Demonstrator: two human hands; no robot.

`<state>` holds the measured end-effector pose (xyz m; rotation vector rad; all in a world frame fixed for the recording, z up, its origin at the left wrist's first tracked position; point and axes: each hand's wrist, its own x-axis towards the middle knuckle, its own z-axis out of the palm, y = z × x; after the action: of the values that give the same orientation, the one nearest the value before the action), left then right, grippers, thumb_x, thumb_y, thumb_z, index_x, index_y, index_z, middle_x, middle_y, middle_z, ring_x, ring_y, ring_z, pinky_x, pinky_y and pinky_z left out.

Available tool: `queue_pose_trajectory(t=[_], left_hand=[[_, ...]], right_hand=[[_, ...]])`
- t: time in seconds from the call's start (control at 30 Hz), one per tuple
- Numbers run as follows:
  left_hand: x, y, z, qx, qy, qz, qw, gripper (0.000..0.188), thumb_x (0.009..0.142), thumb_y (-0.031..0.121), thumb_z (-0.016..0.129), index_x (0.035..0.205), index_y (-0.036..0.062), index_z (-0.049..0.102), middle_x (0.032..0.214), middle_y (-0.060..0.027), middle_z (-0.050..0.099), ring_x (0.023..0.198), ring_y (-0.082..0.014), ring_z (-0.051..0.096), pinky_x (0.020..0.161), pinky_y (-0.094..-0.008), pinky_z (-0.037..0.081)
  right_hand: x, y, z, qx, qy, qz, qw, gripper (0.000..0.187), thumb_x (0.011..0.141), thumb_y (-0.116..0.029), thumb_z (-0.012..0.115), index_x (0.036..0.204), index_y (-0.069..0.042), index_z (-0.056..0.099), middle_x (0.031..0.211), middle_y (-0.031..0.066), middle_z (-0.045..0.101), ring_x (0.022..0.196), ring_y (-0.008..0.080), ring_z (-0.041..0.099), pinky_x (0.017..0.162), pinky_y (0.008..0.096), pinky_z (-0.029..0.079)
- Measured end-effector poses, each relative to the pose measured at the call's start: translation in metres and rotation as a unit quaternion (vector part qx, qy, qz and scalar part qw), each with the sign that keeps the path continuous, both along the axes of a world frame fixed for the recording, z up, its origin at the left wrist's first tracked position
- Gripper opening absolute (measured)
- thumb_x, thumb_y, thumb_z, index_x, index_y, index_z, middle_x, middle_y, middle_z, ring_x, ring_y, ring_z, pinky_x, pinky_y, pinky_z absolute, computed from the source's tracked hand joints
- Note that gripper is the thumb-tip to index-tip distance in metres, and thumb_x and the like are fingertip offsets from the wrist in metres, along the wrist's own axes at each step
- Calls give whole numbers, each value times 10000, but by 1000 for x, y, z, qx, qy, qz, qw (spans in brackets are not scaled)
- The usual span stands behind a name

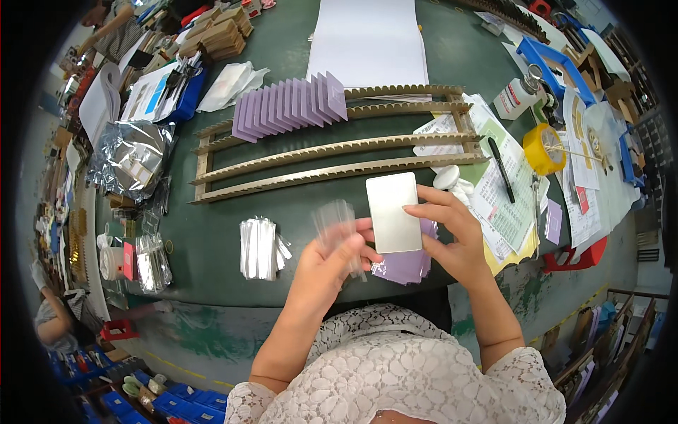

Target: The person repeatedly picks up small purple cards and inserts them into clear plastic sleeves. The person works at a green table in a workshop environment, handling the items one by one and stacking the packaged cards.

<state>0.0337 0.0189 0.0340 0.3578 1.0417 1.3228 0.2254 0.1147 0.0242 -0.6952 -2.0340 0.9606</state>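
A silver rectangular plate with rounded corners (394,212) is held upright by its right edge in my right hand (452,233), fingers and thumb closed on it. My left hand (328,265), also closed, pinches a transparent plastic sleeve (335,220), slightly blurred. Its fingertips reach the plate's left edge; whether they touch it I cannot tell. Beneath the plate lies a pile of purple sheets (406,267), partly covered. Left of my hands rests a stack of shiny silver strips (258,247). Farther off, several purple plates (289,106) lean in a row in a notched metal rack (332,143).
On the green table (212,233), papers (505,205) with a black pen (501,169) lie right, near yellow tape (544,149) and a white bottle (517,97). White sheets (367,42) lie beyond the rack. A silver plastic bag (133,159) sits left.
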Motion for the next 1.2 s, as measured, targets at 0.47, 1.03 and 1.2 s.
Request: queue_pose_trajectory(t=[0.47, 1.03, 1.2], left_hand=[[-1, -7, -17, 29, 114, -1, 993, 124, 781, 57, 709, 848, 8, 617, 815, -108, 649, 802, -200, 643, 723, -289, 499], [-2, -11, -13, -10, 57, -22, 998, 165, 819, 113, 701, 928, 32, 608, 861, -100, 666, 769, -180, 648, 676, -278, 505], [-1, -13, -18, -15, 71, -13, 997, 240, 771, 26, 731, 964, 54, 591, 906, -93, 666, 794, -173, 651, 692, -278, 511]], right_hand=[[12, -9, -1, -179, 90, -21, 979, 177, 855, -1, 596, 1031, 5, 610, 920, 80, 647, 818, 142, 629, 736, 260, 487], [-9, -15, 21, -426, 91, 52, 899, 203, 915, -69, 549, 1094, 19, 516, 748, 32, 593, 699, 74, 565, 635, 233, 458], [-7, -16, 21, -355, 69, 52, 931, 412, 896, -63, 571, 1293, -29, 468, 752, 31, 581, 690, 73, 554, 645, 241, 451]])
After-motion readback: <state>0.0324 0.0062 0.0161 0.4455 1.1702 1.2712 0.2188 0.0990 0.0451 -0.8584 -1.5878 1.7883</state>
